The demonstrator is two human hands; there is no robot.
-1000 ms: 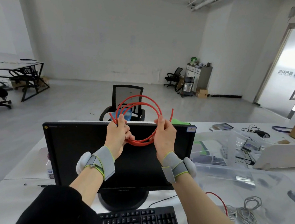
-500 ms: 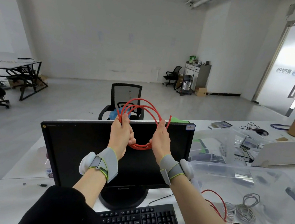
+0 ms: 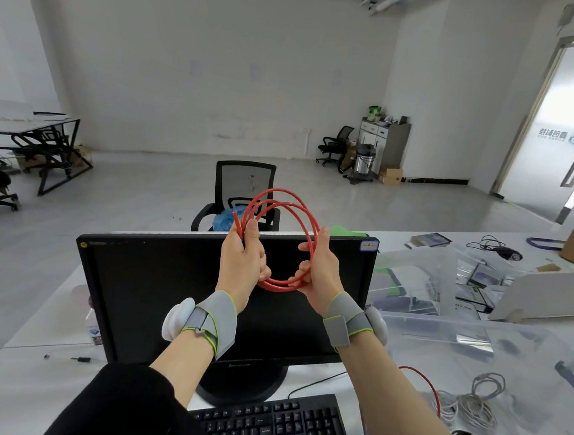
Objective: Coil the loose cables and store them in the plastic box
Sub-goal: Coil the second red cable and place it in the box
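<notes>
Right now I have the red cable (image 3: pixel 278 240) held up as a bundle of several loops in the middle of the frame, in front of the top edge of the black monitor (image 3: pixel 169 297). My left hand (image 3: pixel 242 262) is wrapped around the left side of the loops, fingers and thumb curled tight where the strands bunch together. My right hand (image 3: pixel 319 271) has the right side, thumb up along the outer loop and fingers curled under the bottom strands.

My main worry is spring-back. The loops are uneven in size, and this jacket looks stiff; if either hand loosens to regrip, I judge the turns could fan out and the coil would undo itself. A short free end sticks up just above my left thumb, and it could slip out of the bunch, since I see nothing tying it.

The clear plastic box (image 3: pixel 475 338) sits at the lower right of the frame, near my right forearm, with a grey-white cable (image 3: pixel 474 400) and a red strand (image 3: pixel 432 386) showing through or beside its wall; I cannot tell which. Carrying the coil across one-handed risks it opening on the way, or snagging that loose wire. The keyboard (image 3: pixel 279 426) sits directly beneath my hands at the bottom centre, so a dropped coil would land there.
</notes>
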